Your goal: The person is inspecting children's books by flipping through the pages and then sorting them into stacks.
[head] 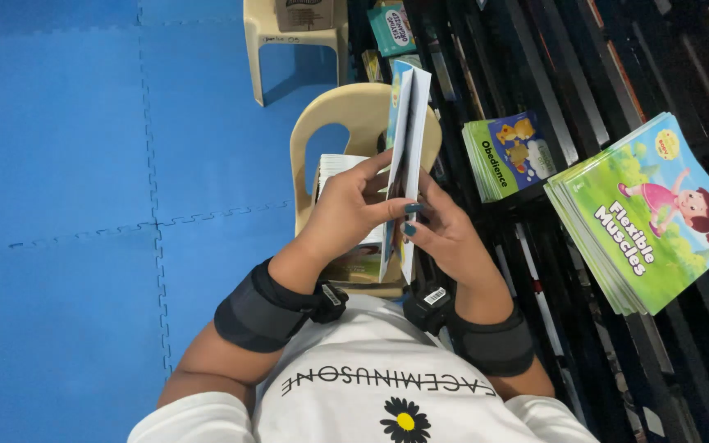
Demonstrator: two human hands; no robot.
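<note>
Booklets: you hold a thin set of booklets point(404, 156) edge-up between both hands, over a beige plastic chair point(346, 115).
Long axis: it runs away from your chest, toward the dark shelf point(535, 49).
Left hand: your left hand point(346, 205) clamps the left face, fingertips on the near edge.
Right hand: your right hand point(449, 234) closes on the right side, equally near.
Nearby: a stack of green booklets point(650, 213) lies on the shelf at your right.

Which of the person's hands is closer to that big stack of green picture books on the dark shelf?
The right hand. It holds the thin booklet from the side facing the stack of green picture books. The left hand grips the booklet's other side, farther from the stack.
</note>
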